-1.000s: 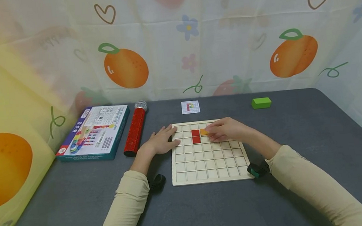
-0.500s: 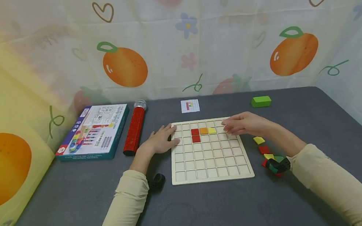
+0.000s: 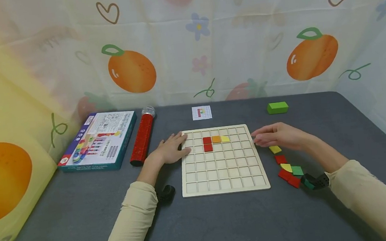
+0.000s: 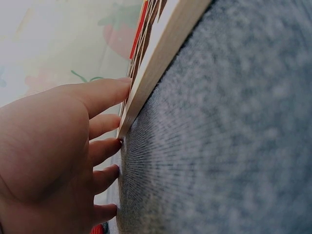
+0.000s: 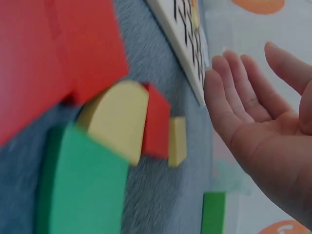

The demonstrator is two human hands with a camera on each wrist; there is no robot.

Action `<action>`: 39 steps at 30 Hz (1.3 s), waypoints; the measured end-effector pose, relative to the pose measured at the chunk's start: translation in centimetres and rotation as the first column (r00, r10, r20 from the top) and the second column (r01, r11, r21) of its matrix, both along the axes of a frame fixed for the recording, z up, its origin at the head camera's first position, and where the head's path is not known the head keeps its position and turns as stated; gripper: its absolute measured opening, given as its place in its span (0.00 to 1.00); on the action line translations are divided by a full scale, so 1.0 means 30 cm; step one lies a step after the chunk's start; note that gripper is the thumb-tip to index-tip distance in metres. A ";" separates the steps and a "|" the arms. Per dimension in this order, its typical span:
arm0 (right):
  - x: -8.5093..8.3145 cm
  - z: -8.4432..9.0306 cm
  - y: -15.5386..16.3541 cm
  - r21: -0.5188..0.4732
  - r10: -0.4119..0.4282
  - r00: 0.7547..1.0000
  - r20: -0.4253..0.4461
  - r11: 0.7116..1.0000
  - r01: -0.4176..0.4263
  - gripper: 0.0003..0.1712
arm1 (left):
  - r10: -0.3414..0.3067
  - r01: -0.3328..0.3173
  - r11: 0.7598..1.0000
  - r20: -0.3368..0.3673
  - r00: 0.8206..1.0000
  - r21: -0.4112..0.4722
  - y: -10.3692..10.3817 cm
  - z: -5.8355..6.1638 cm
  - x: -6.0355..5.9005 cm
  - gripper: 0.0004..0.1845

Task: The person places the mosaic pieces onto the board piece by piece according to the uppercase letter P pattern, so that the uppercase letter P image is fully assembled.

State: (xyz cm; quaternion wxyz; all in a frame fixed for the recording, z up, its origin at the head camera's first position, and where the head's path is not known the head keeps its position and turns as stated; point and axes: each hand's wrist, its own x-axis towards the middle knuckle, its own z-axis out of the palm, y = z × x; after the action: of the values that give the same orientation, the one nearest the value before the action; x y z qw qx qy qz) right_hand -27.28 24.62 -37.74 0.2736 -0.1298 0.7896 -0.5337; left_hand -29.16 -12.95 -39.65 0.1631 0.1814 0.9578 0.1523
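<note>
I see my left hand point(image 3: 169, 151) lying flat with straight fingers against the wooden grid board point(image 3: 224, 172), at its 9 o'clock edge. My right hand point(image 3: 279, 135) hovers with a relaxed, empty grip just off the board's 3 o'clock edge, above a loose yellow tile point(image 3: 275, 149). More loose tiles point(image 3: 289, 170) lie on the tabletop point(image 3: 225, 223) at 5 o'clock from that hand. On the board, red tiles point(image 3: 207, 143), an orange tile point(image 3: 216, 139) and a yellow one point(image 3: 225, 138) sit toward 12 o'clock.
</note>
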 end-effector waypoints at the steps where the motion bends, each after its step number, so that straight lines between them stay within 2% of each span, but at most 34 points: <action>1: 0.004 -0.002 0.009 -0.001 0.002 1.000 0.001 1.000 -0.002 0.31 | 0.000 0.000 1.000 0.000 1.000 0.002 0.000 0.000 0.000 0.36; 12: 0.045 -0.021 0.089 0.033 0.033 0.999 -0.038 0.999 -0.032 0.31 | -0.001 0.001 1.000 -0.001 1.000 0.011 0.001 0.003 0.002 0.36; 19: 0.066 -0.023 0.116 0.012 0.092 0.994 -0.052 0.996 -0.091 0.31 | 0.011 -0.012 1.000 0.013 1.000 0.015 -0.001 0.000 0.004 0.36; 27: 0.093 -0.021 0.139 0.047 0.131 0.985 -0.113 0.991 -0.126 0.29 | 0.008 -0.009 1.000 0.015 1.000 0.018 0.002 0.004 0.005 0.36; 32: 0.107 -0.032 0.155 0.060 0.152 0.976 -0.157 0.988 -0.144 0.28 | 0.008 -0.008 1.000 0.016 1.000 0.017 0.003 0.008 0.005 0.36; 39: 0.121 -0.040 0.159 0.087 0.196 0.949 -0.248 0.980 -0.179 0.25 | 0.003 -0.003 1.000 0.014 1.000 0.014 0.002 0.007 0.003 0.36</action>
State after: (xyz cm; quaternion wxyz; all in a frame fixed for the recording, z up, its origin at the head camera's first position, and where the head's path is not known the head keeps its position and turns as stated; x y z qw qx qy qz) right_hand -23.64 29.38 -38.94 0.2232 -0.2631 0.8188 -0.4588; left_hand -29.06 -12.89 -39.44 0.1682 0.1800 0.9558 0.1606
